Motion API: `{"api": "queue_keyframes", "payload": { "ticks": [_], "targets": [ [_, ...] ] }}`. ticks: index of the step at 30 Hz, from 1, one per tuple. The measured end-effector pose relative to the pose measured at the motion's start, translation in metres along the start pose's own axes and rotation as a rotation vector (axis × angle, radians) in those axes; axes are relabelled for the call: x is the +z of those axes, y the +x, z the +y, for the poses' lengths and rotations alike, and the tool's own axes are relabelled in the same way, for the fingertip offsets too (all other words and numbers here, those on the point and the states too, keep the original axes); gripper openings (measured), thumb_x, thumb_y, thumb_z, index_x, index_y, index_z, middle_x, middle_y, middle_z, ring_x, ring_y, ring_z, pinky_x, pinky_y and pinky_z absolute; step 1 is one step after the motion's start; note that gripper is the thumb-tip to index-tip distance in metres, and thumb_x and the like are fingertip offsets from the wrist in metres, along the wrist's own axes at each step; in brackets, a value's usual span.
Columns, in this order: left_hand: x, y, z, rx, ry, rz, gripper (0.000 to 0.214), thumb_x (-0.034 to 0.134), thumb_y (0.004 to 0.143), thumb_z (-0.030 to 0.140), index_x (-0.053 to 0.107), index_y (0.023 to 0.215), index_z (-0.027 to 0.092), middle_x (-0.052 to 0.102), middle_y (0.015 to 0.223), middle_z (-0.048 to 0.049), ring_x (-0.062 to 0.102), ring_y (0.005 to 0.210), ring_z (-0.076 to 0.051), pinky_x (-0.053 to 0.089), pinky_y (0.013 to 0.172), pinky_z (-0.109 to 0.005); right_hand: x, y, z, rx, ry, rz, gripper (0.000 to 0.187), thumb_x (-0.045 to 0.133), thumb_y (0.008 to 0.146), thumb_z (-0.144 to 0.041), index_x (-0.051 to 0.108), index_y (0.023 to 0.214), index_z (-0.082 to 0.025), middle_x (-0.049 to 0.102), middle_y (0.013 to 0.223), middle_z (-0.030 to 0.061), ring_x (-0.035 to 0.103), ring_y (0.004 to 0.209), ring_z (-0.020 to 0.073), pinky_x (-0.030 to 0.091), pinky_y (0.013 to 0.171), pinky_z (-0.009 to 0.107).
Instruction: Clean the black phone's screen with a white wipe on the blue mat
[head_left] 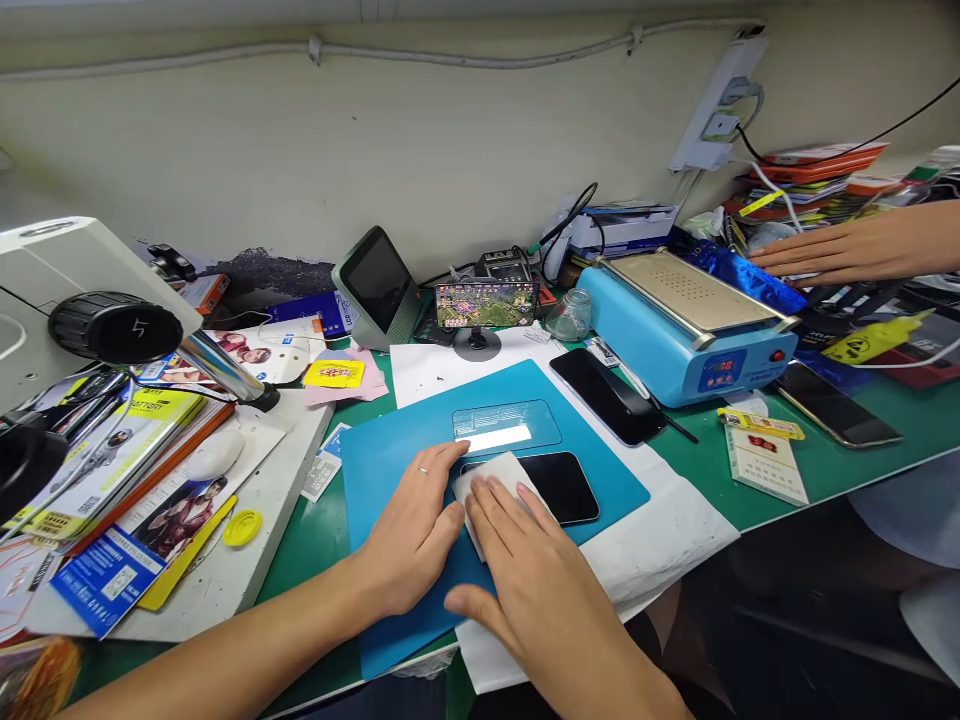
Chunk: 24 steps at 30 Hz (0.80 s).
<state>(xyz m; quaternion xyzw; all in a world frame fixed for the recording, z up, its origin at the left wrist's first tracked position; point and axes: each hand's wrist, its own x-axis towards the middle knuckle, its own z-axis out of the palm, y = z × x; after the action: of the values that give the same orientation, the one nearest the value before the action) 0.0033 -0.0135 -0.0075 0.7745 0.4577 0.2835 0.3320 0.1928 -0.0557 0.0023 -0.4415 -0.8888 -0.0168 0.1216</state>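
A dark-screened phone (564,488) lies face up on a blue mat (412,625). My left hand (411,528), a ring on one finger, curls its fingers and thumb about the phone's left end. A folded white wipe (496,472) covers the left part of the screen. Flat on that wipe, my right hand (517,560) presses with its fingers stretched out and its thumb spread away to the left. Just behind the phone is a clear glass screen panel (507,424), which reflects a bright strip of light.
Behind the mat, a phone (486,306) on a stand shows a game. To the right are another phone (609,396), a blue heating plate machine (679,330) and a cigarette box (765,465). A co-worker's hand (847,247) reaches in. A microscope arm (112,290) stands left.
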Motion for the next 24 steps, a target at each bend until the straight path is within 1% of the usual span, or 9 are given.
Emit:
{"api": "queue_keyframes", "payload": {
  "ticks": [4, 7, 10, 12, 15, 17, 19, 21, 24],
  "targets": [
    [0.000, -0.001, 0.001, 0.001, 0.001, 0.013, 0.052, 0.040, 0.099, 0.020, 0.039, 0.150, 0.024, 0.047, 0.152, -0.0113, 0.043, 0.141, -0.030, 0.037, 0.118, -0.055, -0.004, -0.017, -0.005, -0.030, -0.031, 0.034, 0.075, 0.037, 0.099, -0.067, 0.057, 0.142, -0.010, 0.058, 0.148, 0.0152, 0.055, 0.137, 0.0298, 0.045, 0.115, 0.048],
    [0.000, -0.001, -0.001, 0.001, -0.016, 0.012, 0.051, 0.039, 0.101, 0.024, 0.036, 0.152, 0.026, 0.043, 0.154, -0.0109, 0.042, 0.142, -0.030, 0.037, 0.118, -0.054, -0.003, -0.005, -0.005, -0.002, -0.003, -0.009, 0.071, 0.037, 0.100, -0.065, 0.056, 0.142, -0.010, 0.058, 0.148, 0.0163, 0.052, 0.140, 0.0304, 0.041, 0.117, 0.053],
    [0.001, -0.001, -0.005, -0.011, -0.057, 0.029, 0.049, 0.035, 0.105, 0.033, 0.032, 0.154, 0.028, 0.035, 0.158, -0.0099, 0.041, 0.142, -0.030, 0.038, 0.117, -0.053, 0.001, 0.014, -0.004, 0.026, 0.020, -0.034, 0.075, 0.041, 0.096, -0.069, 0.058, 0.137, -0.009, 0.053, 0.151, 0.0204, 0.045, 0.144, 0.0339, 0.036, 0.119, 0.058],
    [0.002, -0.002, -0.007, -0.014, -0.085, 0.040, 0.049, 0.031, 0.107, 0.039, 0.030, 0.154, 0.030, 0.032, 0.159, -0.0094, 0.042, 0.141, -0.030, 0.038, 0.116, -0.052, 0.003, 0.019, -0.005, 0.025, 0.021, -0.037, 0.078, 0.043, 0.093, -0.071, 0.057, 0.137, -0.008, 0.051, 0.153, 0.0216, 0.042, 0.146, 0.0347, 0.035, 0.120, 0.058],
    [0.001, -0.002, -0.007, 0.006, -0.099, 0.036, 0.051, 0.027, 0.107, 0.047, 0.028, 0.155, 0.030, 0.032, 0.158, -0.0096, 0.043, 0.138, -0.030, 0.038, 0.115, -0.052, 0.006, 0.009, -0.011, 0.025, -0.002, -0.019, 0.085, 0.046, 0.088, -0.077, 0.059, 0.134, -0.006, 0.051, 0.151, 0.0242, 0.045, 0.144, 0.0362, 0.038, 0.118, 0.057],
    [0.001, -0.003, -0.006, 0.018, -0.089, 0.028, 0.052, 0.026, 0.107, 0.051, 0.029, 0.155, 0.030, 0.033, 0.158, -0.0097, 0.042, 0.139, -0.031, 0.036, 0.116, -0.052, 0.007, -0.002, -0.017, 0.036, -0.014, 0.004, 0.088, 0.049, 0.082, -0.082, 0.065, 0.124, -0.007, 0.055, 0.147, 0.0258, 0.049, 0.140, 0.0378, 0.040, 0.117, 0.056],
    [0.000, -0.003, -0.005, 0.024, -0.085, 0.033, 0.054, 0.025, 0.107, 0.054, 0.030, 0.155, 0.029, 0.034, 0.157, -0.0097, 0.041, 0.139, -0.031, 0.034, 0.117, -0.052, 0.006, -0.008, -0.019, 0.048, -0.014, 0.021, 0.085, 0.052, 0.077, -0.086, 0.069, 0.113, -0.010, 0.059, 0.143, 0.0249, 0.052, 0.138, 0.0381, 0.040, 0.118, 0.055],
    [0.000, -0.002, -0.004, 0.028, -0.098, 0.042, 0.055, 0.023, 0.107, 0.056, 0.031, 0.154, 0.029, 0.036, 0.156, -0.0093, 0.042, 0.137, -0.031, 0.035, 0.116, -0.051, 0.004, -0.006, -0.017, 0.043, -0.016, 0.007, 0.079, 0.051, 0.081, -0.083, 0.070, 0.111, -0.012, 0.061, 0.142, 0.0231, 0.053, 0.138, 0.0368, 0.040, 0.118, 0.055],
    [0.000, -0.002, -0.005, 0.036, -0.125, 0.048, 0.057, 0.022, 0.106, 0.059, 0.032, 0.153, 0.030, 0.039, 0.153, -0.0090, 0.045, 0.134, -0.030, 0.036, 0.115, -0.050, 0.001, 0.007, -0.008, 0.025, -0.025, -0.042, 0.067, 0.045, 0.097, -0.067, 0.066, 0.125, -0.010, 0.058, 0.146, 0.0205, 0.051, 0.139, 0.0345, 0.039, 0.117, 0.059]
  ]
}}
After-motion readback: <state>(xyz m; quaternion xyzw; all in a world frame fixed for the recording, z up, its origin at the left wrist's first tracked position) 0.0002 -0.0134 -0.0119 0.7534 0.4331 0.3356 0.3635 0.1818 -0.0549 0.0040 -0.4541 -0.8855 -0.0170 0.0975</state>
